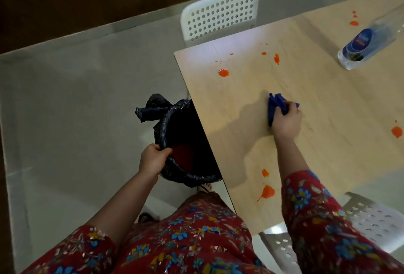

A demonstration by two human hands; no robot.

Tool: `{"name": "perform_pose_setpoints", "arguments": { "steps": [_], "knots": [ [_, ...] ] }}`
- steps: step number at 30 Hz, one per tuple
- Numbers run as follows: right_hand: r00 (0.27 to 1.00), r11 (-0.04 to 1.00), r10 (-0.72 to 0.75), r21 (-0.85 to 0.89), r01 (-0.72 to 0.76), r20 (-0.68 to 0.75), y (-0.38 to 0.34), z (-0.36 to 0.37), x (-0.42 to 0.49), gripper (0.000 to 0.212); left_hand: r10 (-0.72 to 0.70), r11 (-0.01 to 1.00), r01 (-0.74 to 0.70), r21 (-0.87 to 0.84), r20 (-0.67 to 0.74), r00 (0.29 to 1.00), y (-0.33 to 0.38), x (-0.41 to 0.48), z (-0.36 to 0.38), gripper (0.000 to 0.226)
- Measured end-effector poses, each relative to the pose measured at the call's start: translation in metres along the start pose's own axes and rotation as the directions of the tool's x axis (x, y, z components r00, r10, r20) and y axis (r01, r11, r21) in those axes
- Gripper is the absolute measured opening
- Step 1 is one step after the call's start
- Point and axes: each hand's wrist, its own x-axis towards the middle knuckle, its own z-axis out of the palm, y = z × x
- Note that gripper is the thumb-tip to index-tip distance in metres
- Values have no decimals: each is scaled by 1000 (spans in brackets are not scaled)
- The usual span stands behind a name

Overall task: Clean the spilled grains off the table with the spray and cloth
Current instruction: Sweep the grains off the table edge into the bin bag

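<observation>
Head view shows the wiping step in hand. The right hand (286,121) is curled tight around a bunched blue cloth (276,104) and presses it onto the pale wood-grain surface (328,103). The left hand (153,159) grips the rim of a round bin (166,118) lined with crinkled, glossy black plastic, holding it just under the surface edge, to the left of the cloth hand.

Orange patches (223,73) lie scattered round the right hand: several beyond it, two nearer the person, one off to its right. They read as flat, irregular blotches with small splashes; single grains cannot be resolved. None touches the cloth.

A clear plastic bottle (360,44) with a blue label stands well beyond and to the right of the cloth hand; its top is out of frame, so a spray head cannot be confirmed. A white perforated chair (218,15) stands beyond the surface.

Judgement: the next move calls for dragging each patch toward the edge above the bin, keeping the cloth flat enough not to smear.
</observation>
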Motion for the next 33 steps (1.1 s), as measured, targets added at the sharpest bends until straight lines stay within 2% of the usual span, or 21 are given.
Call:
{"name": "perform_pose_setpoints", "arguments": {
  "steps": [3, 5, 7, 10, 11, 12, 14, 16, 17, 18, 20, 21, 23, 25, 27, 28, 29, 30, 31, 32, 33],
  "knots": [
    [985, 990, -135, -15, 137, 108, -18, 21, 7, 38, 7, 1000, -7, 8, -11, 1000, 2, 1, 2, 25],
    [934, 962, -262, -7, 271, 242, -34, 40, -14, 37, 10, 1000, -10, 9, -18, 1000, 3, 3, 3, 24],
    [816, 895, -427, 53, 443, 390, -40, 58, -53, 35, 15, 1000, -15, 9, -13, 1000, 3, 4, 5, 19],
    [578, 752, -582, 110, 649, 572, -37, 66, -127, 34, 22, 1000, -22, 4, -9, 1000, 1, 4, 7, 15],
    [552, 740, -593, 124, 661, 586, -31, 63, -141, 33, 25, 1000, -25, -2, -10, 1000, -2, 3, 7, 16],
    [580, 760, -585, 133, 636, 566, -23, 58, -147, 32, 25, 1000, -25, -10, -5, 1000, -5, 3, 6, 17],
    [758, 865, -490, 136, 482, 430, -6, 41, -139, 31, 16, 1000, -16, -19, 14, 1000, -13, 4, 4, 21],
    [919, 957, -291, 85, 279, 265, 7, 25, -120, 30, 9, 1000, -8, -20, 33, 999, -22, 5, -1, 24],
    [954, 977, -211, 41, 207, 214, 11, 20, -117, 30, 13, 1000, -12, -21, 44, 999, -26, 6, -5, 26],
    [963, 983, -181, 3, 184, 201, 12, 19, -120, 30, 18, 1000, -16, -21, 55, 998, -30, 6, -8, 28],
    [937, 963, -249, -45, 267, 246, 3, 26, -141, 29, 14, 999, -12, -39, 76, 997, -39, 8, -14, 30],
    [908, 944, -303, -36, 327, 288, -5, 36, -159, 28, 8, 998, -3, -55, 87, 996, -46, 10, -21, 29],
    [839, 935, -346, 84, 343, 421, -18, 54, -190, 26, -3, 997, 11, -81, 100, 995, -61, 9, -29, 23],
    [790, 946, -304, 264, 186, 532, -36, 79, -220, 20, -38, 993, 50, -110, 107, 994, -81, 12, -43, 18],
    [777, 886, -141, 429, -177, 613, -52, 104, -239, 13, -79, 987, 94, -132, 114, 990, -104, 15, -55, 17],
    [739, 775, -44, 490, -399, 672, -56, 116, -244, 12, -94, 984, 110, -137, 122, 988, -114, 16, -61, 18],
    [654, 613, 55, 491, -619, 755, -61, 127, -248, 12, -118, 981, 136, -139, 126, 985, -123, 19, -67, 18],
    [516, 412, 134, 426, -806, 846, -65, 142, -253, 16, -158, 974, 174, -146, 117, 981, -136, 24, -76, 16],
    [403, 230, 191, 358, -905, 895, -65, 148, -252, 21, -182, 967, 199, -158, 116, 976, -143, 28, -79, 15],
    [314, 108, 226, 297, -949, 922, -62, 163, -253, 26, -211, 958, 226, -175, 100, 972, -155, 34, -85, 16],
    [261, 53, 252, 256, -965, 932, -58, 174, -252, 31, -226, 953, 239, -187, 86, 970, -164, 40, -88, 20]
  ]
}}
